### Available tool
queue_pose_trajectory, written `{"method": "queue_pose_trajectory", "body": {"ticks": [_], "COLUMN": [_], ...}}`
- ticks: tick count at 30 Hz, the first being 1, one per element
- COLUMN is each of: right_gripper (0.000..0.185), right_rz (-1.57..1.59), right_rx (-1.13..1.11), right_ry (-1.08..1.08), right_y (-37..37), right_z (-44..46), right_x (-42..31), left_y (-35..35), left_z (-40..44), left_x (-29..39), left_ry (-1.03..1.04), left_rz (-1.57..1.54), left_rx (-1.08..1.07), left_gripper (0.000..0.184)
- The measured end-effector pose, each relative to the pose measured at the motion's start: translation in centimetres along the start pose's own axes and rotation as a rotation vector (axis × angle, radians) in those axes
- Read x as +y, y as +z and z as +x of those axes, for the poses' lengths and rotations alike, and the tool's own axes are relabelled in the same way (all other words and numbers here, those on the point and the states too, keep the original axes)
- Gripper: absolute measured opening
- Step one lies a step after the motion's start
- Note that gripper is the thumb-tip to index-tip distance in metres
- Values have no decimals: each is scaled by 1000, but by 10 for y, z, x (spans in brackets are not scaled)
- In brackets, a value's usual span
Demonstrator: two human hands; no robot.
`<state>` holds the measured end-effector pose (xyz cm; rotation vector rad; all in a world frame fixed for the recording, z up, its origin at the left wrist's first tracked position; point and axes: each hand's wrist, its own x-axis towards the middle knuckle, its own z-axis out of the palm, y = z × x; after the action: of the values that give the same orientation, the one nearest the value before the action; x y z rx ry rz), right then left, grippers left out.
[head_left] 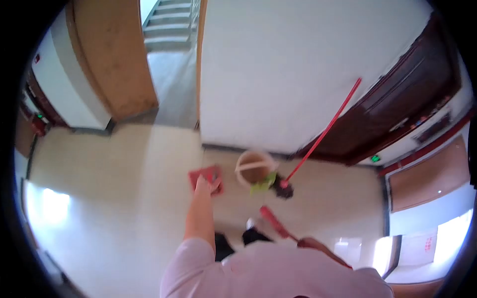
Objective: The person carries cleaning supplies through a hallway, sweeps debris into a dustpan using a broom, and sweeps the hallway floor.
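My left hand (202, 185) reaches down and forward, its fingers closed around a small red dustpan (192, 176) near the floor. Some small grey bits seem to lie on the pan, too blurred to name. At my right side, my right hand (306, 243) is closed on the handle of a red brush (272, 219), whose head points forward and left. Ahead, between both hands, stands a pale bucket (239, 174) with its handle across the top. A green cloth (266, 184) hangs over its near right rim. Beside it, a mop (284, 188) rests its dark head on the floor.
The mop's red pole (325, 130) leans up toward a dark red door (412, 94). A white wall (298, 69) rises behind the bucket. At the left, a brown door (112, 54) stands beside a doorway to stairs (169, 25). Shiny pale floor (119, 198) surrounds my feet.
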<state>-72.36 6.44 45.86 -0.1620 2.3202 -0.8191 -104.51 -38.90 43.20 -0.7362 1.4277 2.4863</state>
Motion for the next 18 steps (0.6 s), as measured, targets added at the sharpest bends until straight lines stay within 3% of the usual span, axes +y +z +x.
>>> {"method": "queue_pose_trajectory", "body": {"ticks": [1, 3, 4, 6, 7, 8, 10, 12, 14, 16, 17, 18], "right_gripper": [14, 15, 15, 10, 10, 9, 8, 8, 7, 10, 11, 13], "right_rz": [363, 970, 970, 1052, 1350, 1115, 1296, 1338, 1262, 1451, 1392, 1341], "right_rx": [-3, 59, 63, 157, -114, 50, -158, -296, -131, -159, -140, -120], "right_ry": [240, 762, 783, 738, 561, 612, 581, 551, 578, 554, 455, 369], "right_y": [4, -8, -24, -38, -31, -33, -40, -38, -29, -13, -5, 9], "right_z": [-5, -10, -14, -19, -6, -2, 16, 39, 51, 76, 86, 90], "right_x": [-38, -98, -100, -117, -72, -104, -104, -112, -122, -121, -118, -117], "left_y": [0, 16, 37, 40, 32, 15, -15, -38, -68, -87, -99, -91], "left_z": [11, -3, -2, -3, -7, -6, -32, -77, -102, -140, -153, -187], "left_x": [3, 27, 24, 21, 14, -8, -18, -6, -12, -12, -19, -1], "left_ry": [-108, -640, -660, -937, -1022, -895, -732, -755, -774, -730, -700, -693], "left_rz": [-158, -1122, -1123, -883, -787, -844, -880, -657, -475, -400, -407, -337], "left_rx": [-3, 214, 223, 662, 819, 584, 388, 186, -4, 116, 118, 288], "left_gripper": [45, 26, 26, 17, 18, 17, 17, 25, 27, 23, 22, 20]}}
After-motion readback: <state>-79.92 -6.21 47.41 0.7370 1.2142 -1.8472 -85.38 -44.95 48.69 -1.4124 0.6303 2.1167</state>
